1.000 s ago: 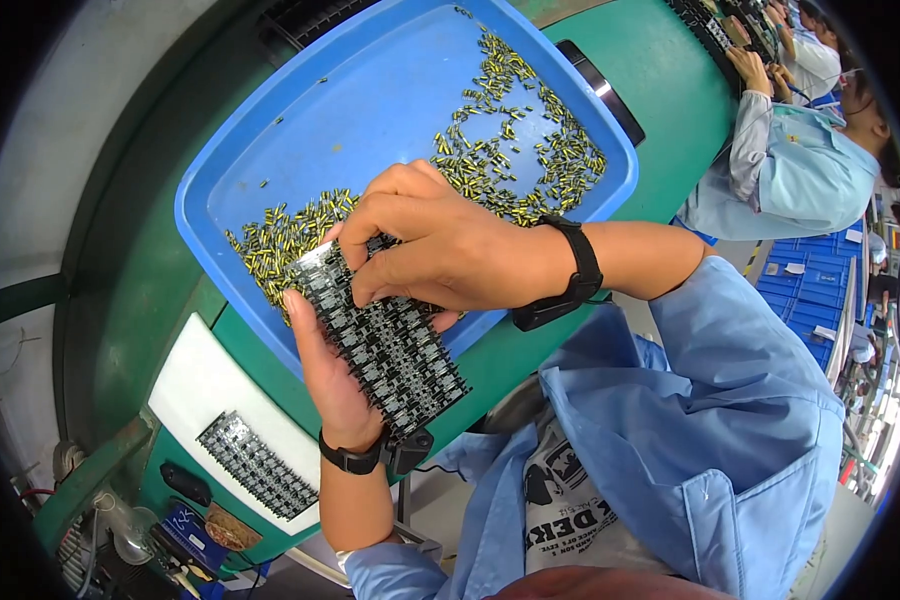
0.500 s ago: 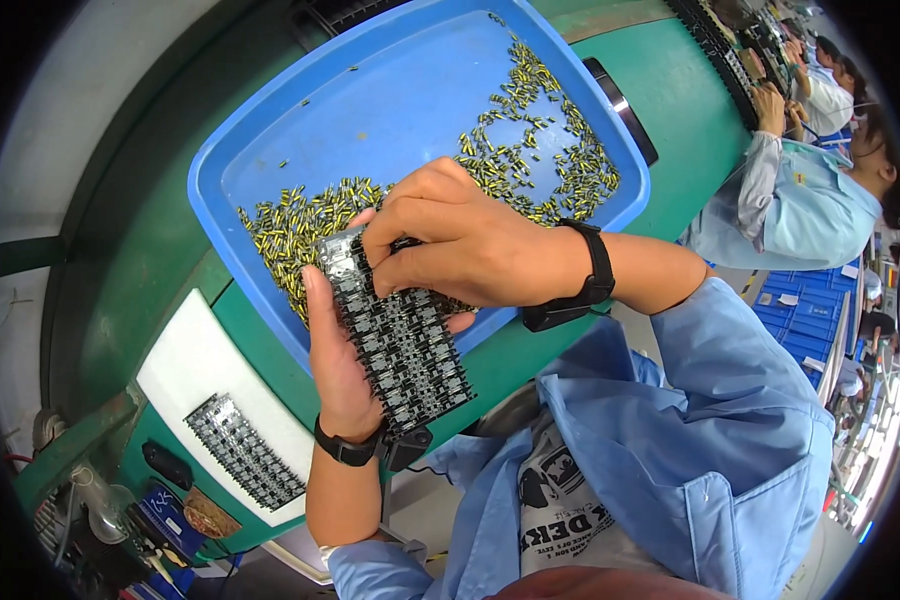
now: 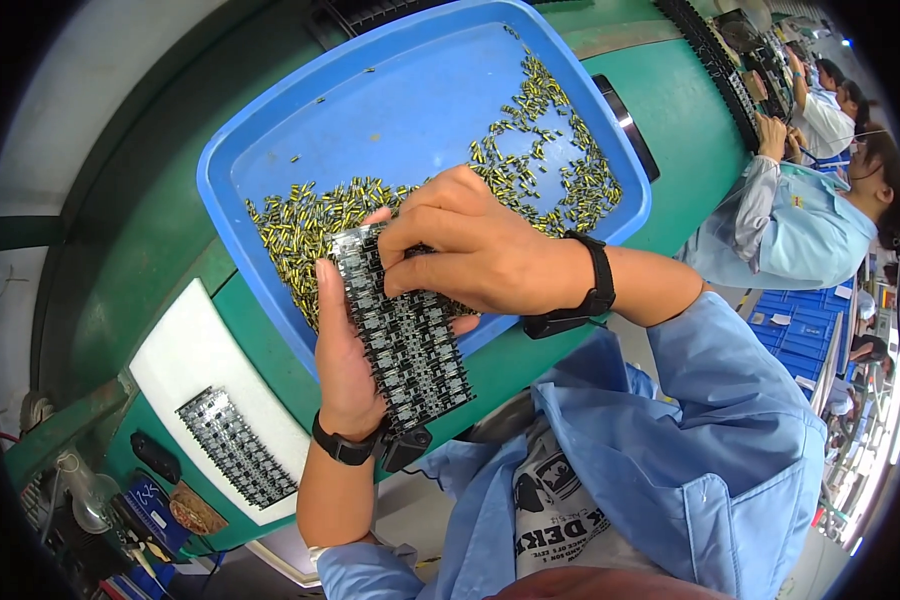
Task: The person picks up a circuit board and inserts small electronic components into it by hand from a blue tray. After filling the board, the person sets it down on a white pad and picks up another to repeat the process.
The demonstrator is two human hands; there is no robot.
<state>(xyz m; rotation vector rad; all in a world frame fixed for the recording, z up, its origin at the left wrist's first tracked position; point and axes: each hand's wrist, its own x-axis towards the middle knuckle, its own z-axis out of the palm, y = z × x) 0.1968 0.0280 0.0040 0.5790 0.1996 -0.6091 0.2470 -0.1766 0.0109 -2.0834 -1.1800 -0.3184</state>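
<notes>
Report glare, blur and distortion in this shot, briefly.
Head view: the fisheye blackens the corners and seems to bow the white pad; head view: a pale sheen shows on the far end of the held board, and the right hand shows no obvious motion blur; head view, right rim: bright patches wash out, fine background detail unclear.

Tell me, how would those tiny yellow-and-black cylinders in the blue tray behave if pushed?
The cylinders would probably roll, since their sides look round. Each is likely light, being so small. Heaped loosely in the blue tray, they might scatter.
</notes>
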